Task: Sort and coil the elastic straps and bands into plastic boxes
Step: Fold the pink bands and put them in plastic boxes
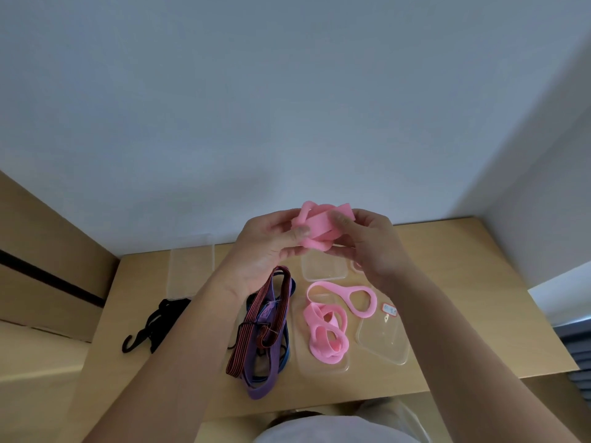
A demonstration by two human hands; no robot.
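Note:
Both hands are raised above the table and hold one folded pink band (315, 225) between them. My left hand (268, 244) pinches its left side with thumb and fingers. My right hand (367, 241) grips its right side, thumb on top. Below, more pink bands (326, 334) lie loosely looped on a clear plastic box (319, 367). A pile of purple, dark blue and red-striped straps (265, 330) lies left of them. A black strap with hooks (153, 324) rests at the table's left edge.
Clear plastic boxes or lids lie on the wooden table (463, 282): one at the back centre (323, 268), one at the right with a small sticker (383, 340), one tall at the back left (192, 270). A white wall stands close behind.

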